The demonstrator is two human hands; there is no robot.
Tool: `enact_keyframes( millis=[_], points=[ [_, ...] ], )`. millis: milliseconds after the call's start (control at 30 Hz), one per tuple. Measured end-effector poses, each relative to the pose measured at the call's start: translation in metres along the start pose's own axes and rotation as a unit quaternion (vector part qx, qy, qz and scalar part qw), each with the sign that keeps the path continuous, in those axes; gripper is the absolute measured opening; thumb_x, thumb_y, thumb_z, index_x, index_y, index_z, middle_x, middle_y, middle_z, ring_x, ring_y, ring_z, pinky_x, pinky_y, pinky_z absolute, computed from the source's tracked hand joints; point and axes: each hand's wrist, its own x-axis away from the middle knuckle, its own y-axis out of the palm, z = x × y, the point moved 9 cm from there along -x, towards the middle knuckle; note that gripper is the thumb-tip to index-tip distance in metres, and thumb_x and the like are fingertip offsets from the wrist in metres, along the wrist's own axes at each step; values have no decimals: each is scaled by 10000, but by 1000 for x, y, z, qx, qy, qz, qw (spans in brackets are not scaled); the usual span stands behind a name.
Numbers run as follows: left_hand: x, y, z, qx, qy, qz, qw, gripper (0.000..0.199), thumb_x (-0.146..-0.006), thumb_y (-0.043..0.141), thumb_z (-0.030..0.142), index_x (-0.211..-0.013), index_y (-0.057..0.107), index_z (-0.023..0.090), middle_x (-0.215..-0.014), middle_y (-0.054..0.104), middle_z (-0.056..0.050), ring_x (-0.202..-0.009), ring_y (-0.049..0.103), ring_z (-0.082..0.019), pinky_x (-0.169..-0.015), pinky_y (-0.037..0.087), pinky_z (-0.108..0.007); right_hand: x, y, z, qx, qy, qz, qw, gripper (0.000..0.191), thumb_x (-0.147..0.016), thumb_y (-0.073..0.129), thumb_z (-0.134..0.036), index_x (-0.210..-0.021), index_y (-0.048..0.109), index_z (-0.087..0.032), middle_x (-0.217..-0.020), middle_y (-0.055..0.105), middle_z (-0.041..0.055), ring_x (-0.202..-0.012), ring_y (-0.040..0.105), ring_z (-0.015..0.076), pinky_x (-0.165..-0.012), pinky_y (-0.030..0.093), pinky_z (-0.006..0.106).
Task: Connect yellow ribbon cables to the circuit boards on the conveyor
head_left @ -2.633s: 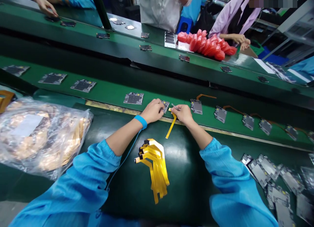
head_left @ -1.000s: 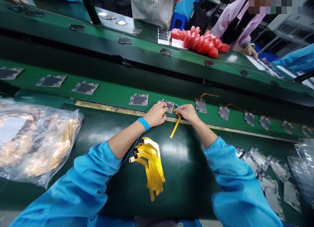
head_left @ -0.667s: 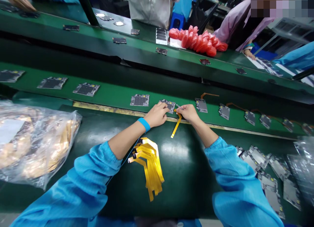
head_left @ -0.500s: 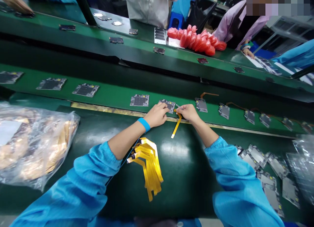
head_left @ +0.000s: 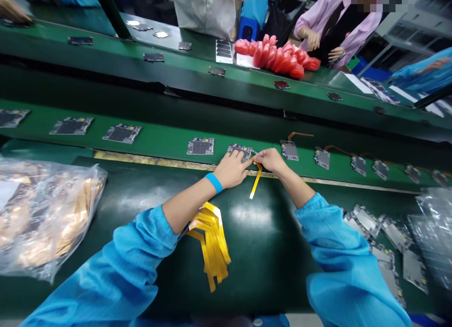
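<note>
My left hand [head_left: 233,167] lies with fingers spread on a circuit board [head_left: 244,151] on the green ledge, a fingertip close to the yellow flex cable [head_left: 256,180] at the board's right edge. The fingers of my right hand [head_left: 271,160] are pinched on a thin, pale tool beside that same edge. From there the cable hangs down over the ledge's front strip. Below my left wrist, which wears a blue band, a fanned pile of yellow flex cables [head_left: 216,242] lies on the green worktop.
More boards [head_left: 200,146] line the ledge on both sides; those at right have cables attached. A clear bag [head_left: 52,214] lies at left, loose boards [head_left: 397,235] and plastic trays [head_left: 432,232] at right. Across the line, people stand near red bundles [head_left: 278,57].
My left hand has shifted slightly right, its fingers now spread and one nearer the cable. My right hand stays almost in place. Across the line, the person in pink has raised their hands.
</note>
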Motion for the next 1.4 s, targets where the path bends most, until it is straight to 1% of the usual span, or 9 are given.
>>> enact_keyframes(
  millis=[200,333,400,500,767,933,1100,1267,1400],
  points=[
    [-6,6,12,-5,-13,14,1000,465,-1004,445,399,-1380,597,171,-1304,557,-224,-1140,477,-389,-886,426,-516,6,-9,-2,80,-9,19,997,253,-841,711,-430,-780,794,-199,-678,737,8,-611,605,132,-570,403,217],
    [-8,7,15,-16,-22,26,999,444,-1004,457,422,-1345,621,189,-1301,569,-209,-1142,481,-379,-897,415,-512,17,-25,-9,149,-15,70,986,414,-965,546,-544,-845,796,-236,-824,778,46,-780,681,196,-617,401,247],
    [-9,8,17,-28,-21,26,999,434,-1008,451,431,-1327,632,198,-1290,577,-199,-1145,486,-370,-901,412,-503,23,-29,-16,166,-33,84,982,415,-1018,466,-497,-942,793,-253,-934,789,54,-867,695,219,-651,405,263],
    [-10,8,21,-37,-19,27,999,441,-1010,450,427,-1337,622,188,-1299,577,-205,-1146,487,-371,-894,416,-501,27,-24,-24,178,-65,63,980,269,-1004,526,-409,-1060,750,-271,-1000,787,32,-904,693,217,-673,406,265],
    [-13,10,25,-29,-3,14,999,444,-1023,424,456,-1341,629,224,-1368,552,-203,-1177,500,-376,-870,446,-495,29,-27,-15,243,-55,31,968,188,-943,665,-435,-906,722,-259,-912,781,19,-845,691,203,-650,388,267],
    [-3,8,20,27,44,16,999,387,-1025,453,418,-1306,655,247,-1411,538,-154,-1310,446,-363,-943,440,-483,36,-39,-28,277,-93,35,956,180,-924,698,-426,-874,731,-256,-897,779,27,-828,691,212,-646,372,282],
    [8,-5,15,78,54,46,994,337,-1037,433,362,-1121,712,192,-1194,616,-127,-1157,528,-283,-912,454,-419,45,-32,-43,333,-164,-6,928,137,-924,712,-368,-863,729,-247,-926,785,41,-852,690,215,-722,370,300],
    [15,-16,10,74,55,60,994,370,-1045,412,339,-941,725,170,-969,652,-105,-963,576,-246,-836,452,-387,50,-54,-52,425,-146,131,884,225,-1004,594,-345,-902,692,-169,-946,773,135,-844,682,250,-827,347,363],
    [19,-8,-9,84,23,39,995,330,-1019,453,303,-861,710,170,-865,667,-87,-870,617,-230,-798,459,-365,65,-29,-63,369,-170,94,909,235,-1035,516,-344,-962,672,-183,-890,768,112,-787,680,241,-775,358,351]
  ],
)
